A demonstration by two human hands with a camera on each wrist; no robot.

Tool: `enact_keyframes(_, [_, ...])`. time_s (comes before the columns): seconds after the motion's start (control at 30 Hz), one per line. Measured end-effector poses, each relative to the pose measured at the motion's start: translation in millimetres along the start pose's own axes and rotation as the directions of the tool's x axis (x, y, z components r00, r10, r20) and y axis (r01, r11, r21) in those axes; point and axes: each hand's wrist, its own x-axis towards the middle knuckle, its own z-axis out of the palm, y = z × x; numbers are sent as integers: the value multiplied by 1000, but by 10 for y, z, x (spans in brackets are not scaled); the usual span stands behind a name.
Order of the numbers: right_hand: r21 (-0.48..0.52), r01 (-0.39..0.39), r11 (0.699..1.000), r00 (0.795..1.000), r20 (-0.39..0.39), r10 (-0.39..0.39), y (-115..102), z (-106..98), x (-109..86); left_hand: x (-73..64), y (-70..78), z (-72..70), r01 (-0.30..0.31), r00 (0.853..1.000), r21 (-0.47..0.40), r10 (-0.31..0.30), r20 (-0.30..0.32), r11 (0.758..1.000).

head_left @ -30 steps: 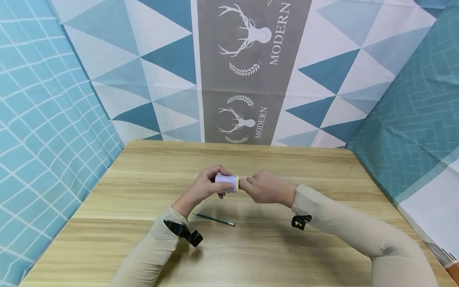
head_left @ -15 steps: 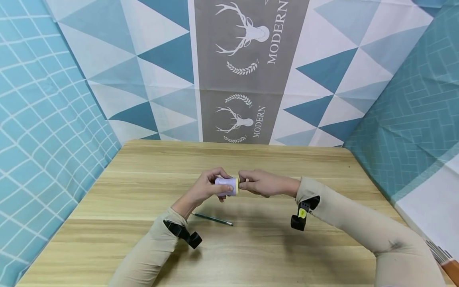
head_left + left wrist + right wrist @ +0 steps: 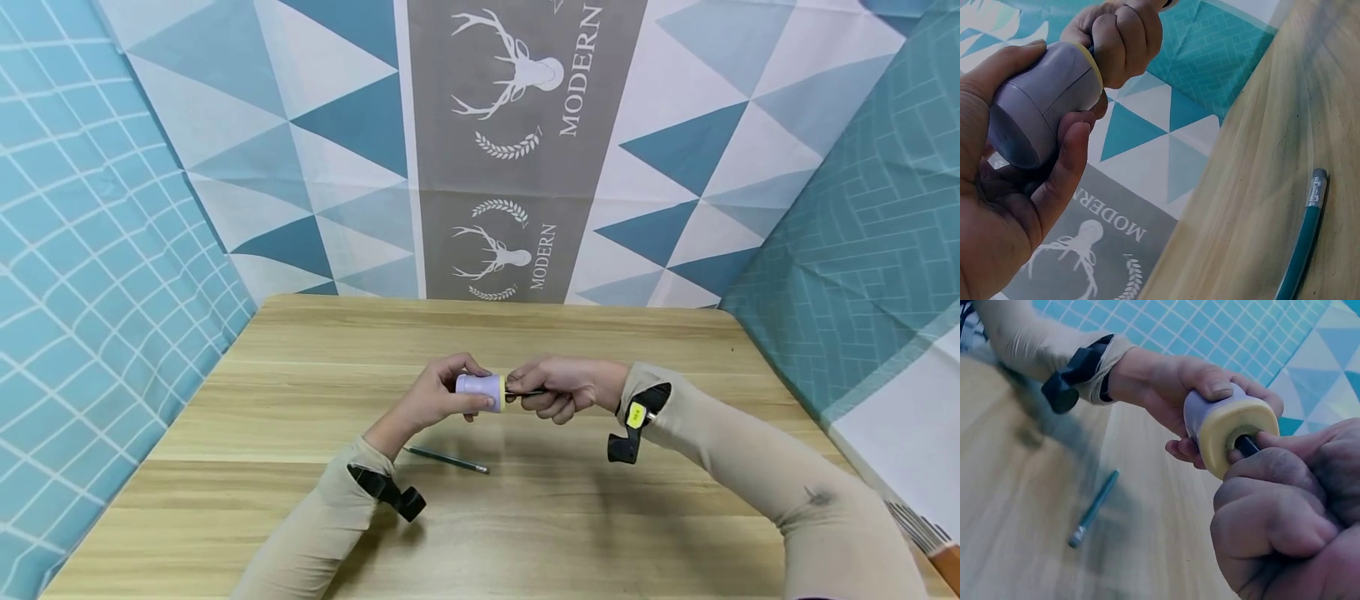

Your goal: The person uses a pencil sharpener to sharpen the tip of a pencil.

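Observation:
My left hand [image 3: 442,396] grips a lavender pencil sharpener [image 3: 477,387] with a yellow front, lying sideways above the table. In the right wrist view a dark pencil [image 3: 1247,445] enters the round hole in the sharpener's yellow face [image 3: 1219,447]. My right hand [image 3: 566,385] pinches this pencil close to the hole, its other fingers curled; the tip inside is hidden. Below the left hand a green pencil [image 3: 450,459] with a metal-banded eraser end rests on the table.
The wooden table [image 3: 315,500] reaches back to a patterned cloth wall [image 3: 352,208]. Blue tiled cloth [image 3: 97,275] hangs at the left and teal cloth [image 3: 862,217] at the right. Each wrist wears a black camera mount.
My right hand has turned about the pencil's axis, first one way and then back with its grip lower, showing more of the dark pencil. The left hand keeps the sharpener nearly still.

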Motion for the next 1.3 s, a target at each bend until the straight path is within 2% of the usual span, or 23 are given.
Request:
enact_keyframes(0.1, [-117, 52, 992, 998, -35, -57, 8, 7, -7, 3, -4, -10, 13, 1000, -9, -13, -6, 1000])
enact_keyframes(0.17, [-259, 110, 960, 988, -75, -133, -1, 29, -15, 2, -2, -26, 20, 1000, -12, -20, -17, 1000])
enact_keyframes(0.27, [-488, 180, 854, 945, -154, -287, -21, 83, -63, -1, 11, -44, 29, 999, -7, -29, -25, 1000])
enact_keyframes(0.33, [-618, 206, 759, 896, -191, -400, -16, 125, -116, -1, 25, -52, 38, 999, -11, -38, -24, 999])
enact_keyframes(0.37, [-684, 218, 696, 864, -196, -463, -3, 146, -139, -2, 33, -57, 41, 999, -11, -41, -25, 999])
enact_keyframes(0.43, [-813, 238, 531, 785, -160, -598, 42, 190, -174, -3, 49, -64, 38, 999, -19, -39, -30, 999])
enact_keyframes(0.47, [-874, 239, 423, 741, -118, -661, 76, 207, -181, -2, 57, -68, 37, 999, -22, -38, -32, 999])
enact_keyframes(0.5, [-929, 227, 293, 693, -57, -718, 115, 220, -176, -3, 66, -71, 35, 999, -25, -36, -34, 999])
enact_keyframes(0.53, [-969, 201, 147, 643, 17, -765, 153, 230, -162, -3, 72, -74, 31, 999, -25, -32, -35, 999])
enact_keyframes(0.57, [-987, 163, 1, 594, 98, -799, 189, 238, -141, -4, 79, -76, 29, 999, -25, -30, -34, 999])
enact_keyframes(0.6, [-985, 116, -131, 551, 173, -816, 220, 241, -118, -5, 87, -78, 28, 999, -26, -29, -34, 999])
enact_keyframes(0.67, [-933, -4, -360, 487, 312, -816, 266, 230, -66, -8, 96, -82, 32, 999, -29, -33, -34, 999])
enact_keyframes(0.7, [-891, -67, -449, 465, 370, -804, 281, 218, -40, -10, 98, -83, 34, 999, -33, -35, -35, 999])
enact_keyframes(0.73, [-845, -123, -520, 452, 419, -788, 291, 203, -18, -12, 100, -83, 37, 999, -37, -38, -34, 999])
enact_keyframes(0.77, [-798, -171, -577, 441, 462, -770, 298, 183, 4, -15, 103, -81, 40, 999, -41, -42, -34, 998])
enact_keyframes(0.83, [-704, -248, -665, 428, 537, -727, 300, 143, 35, -15, 102, -74, 48, 998, -50, -50, -32, 998])
enact_keyframes(0.9, [-626, -291, -723, 413, 599, -686, 295, 102, 60, -13, 97, -63, 55, 998, -54, -56, -30, 997])
enact_keyframes(0.97, [-583, -302, -754, 397, 642, -655, 286, 73, 84, -13, 87, -53, 58, 998, -49, -59, -28, 997])
enact_keyframes(1.03, [-575, -289, -766, 395, 657, -642, 275, 60, 106, -13, 71, -49, 59, 998, -43, -61, -30, 997])
enact_keyframes(1.1, [-601, -255, -757, 404, 645, -649, 268, 59, 128, -18, 57, -49, 60, 998, -36, -61, -35, 998])
enact_keyframes(1.2, [-693, -168, -701, 429, 589, -685, 263, 72, 155, -20, 31, -55, 65, 997, -32, -66, -43, 997])
enact_keyframes(1.23, [-739, -122, -663, 440, 558, -703, 262, 77, 159, -20, 24, -57, 66, 997, -32, -67, -45, 997])
enact_keyframes(1.3, [-842, 0, -539, 471, 476, -743, 267, 76, 168, -15, 13, -57, 63, 997, -31, -65, -44, 998])
